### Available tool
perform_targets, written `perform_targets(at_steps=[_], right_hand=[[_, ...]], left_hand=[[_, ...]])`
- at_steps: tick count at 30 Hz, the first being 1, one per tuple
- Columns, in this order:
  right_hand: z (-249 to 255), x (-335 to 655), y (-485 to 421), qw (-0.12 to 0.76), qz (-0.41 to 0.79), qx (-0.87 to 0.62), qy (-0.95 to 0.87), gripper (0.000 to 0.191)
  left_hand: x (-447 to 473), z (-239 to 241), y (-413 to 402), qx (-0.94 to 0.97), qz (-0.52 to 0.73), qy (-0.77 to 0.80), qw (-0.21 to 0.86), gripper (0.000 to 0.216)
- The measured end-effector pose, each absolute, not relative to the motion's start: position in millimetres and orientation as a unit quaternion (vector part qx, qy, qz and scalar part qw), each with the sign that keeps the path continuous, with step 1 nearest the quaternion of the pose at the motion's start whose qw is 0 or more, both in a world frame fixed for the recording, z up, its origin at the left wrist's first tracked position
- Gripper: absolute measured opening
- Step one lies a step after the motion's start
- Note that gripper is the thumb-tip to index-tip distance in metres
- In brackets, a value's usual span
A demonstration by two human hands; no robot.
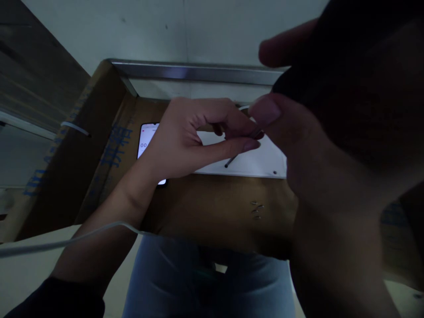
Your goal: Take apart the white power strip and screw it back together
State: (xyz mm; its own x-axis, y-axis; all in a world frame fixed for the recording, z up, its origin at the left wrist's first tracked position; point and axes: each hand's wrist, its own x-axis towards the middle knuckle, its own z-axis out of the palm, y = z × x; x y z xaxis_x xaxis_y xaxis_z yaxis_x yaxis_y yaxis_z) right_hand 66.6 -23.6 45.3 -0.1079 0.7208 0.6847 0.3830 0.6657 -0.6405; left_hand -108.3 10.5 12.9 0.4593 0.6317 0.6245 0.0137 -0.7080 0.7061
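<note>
In the head-camera view, a person's left hand (pixel 180 143) pinches a thin metal rod (pixel 231 160) between thumb and fingertips, its tip over the front edge of a flat white rectangular panel (pixel 266 161); whether it touches is unclear. The right hand (pixel 308 141), large in the foreground, has thumb and finger closed around a dark, shadowed object (pixel 294 84); whether this joins the rod cannot be told. The panel lies on a brown cardboard tray (pixel 205 207), toward its rear edge. Small silvery screws (pixel 254 203) lie loose near the tray's front edge, and a lit black-framed phone (pixel 147 132) rests near its blue-lettered left wall (pixel 71 154), partly behind the left hand.
</note>
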Motion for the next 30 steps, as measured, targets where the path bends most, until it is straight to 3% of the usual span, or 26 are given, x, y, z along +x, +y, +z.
perform_targets(at_steps=[4, 14, 20, 30], right_hand=[[48.0, 70.7, -24.0, 0.504, 0.165, -0.4, -0.747, 0.024], [47.4, 63.0, -22.9, 0.574, 0.164, -0.382, -0.706, 0.017], [44.5, 62.9, -21.4, 0.583, 0.196, -0.346, -0.709, 0.03], [45.0, 66.4, -21.3, 0.579, 0.192, -0.345, -0.713, 0.021]], left_hand=[[-108.7, 12.6, 10.1, 0.79, 0.478, 0.207, 0.323, 0.006], [-108.6, 12.5, 12.7, 0.791, 0.471, 0.198, 0.337, 0.007], [-109.9, 13.4, 13.3, 0.793, 0.458, 0.213, 0.34, 0.008], [-108.3, 14.8, 12.5, 0.786, 0.46, 0.213, 0.354, 0.009]])
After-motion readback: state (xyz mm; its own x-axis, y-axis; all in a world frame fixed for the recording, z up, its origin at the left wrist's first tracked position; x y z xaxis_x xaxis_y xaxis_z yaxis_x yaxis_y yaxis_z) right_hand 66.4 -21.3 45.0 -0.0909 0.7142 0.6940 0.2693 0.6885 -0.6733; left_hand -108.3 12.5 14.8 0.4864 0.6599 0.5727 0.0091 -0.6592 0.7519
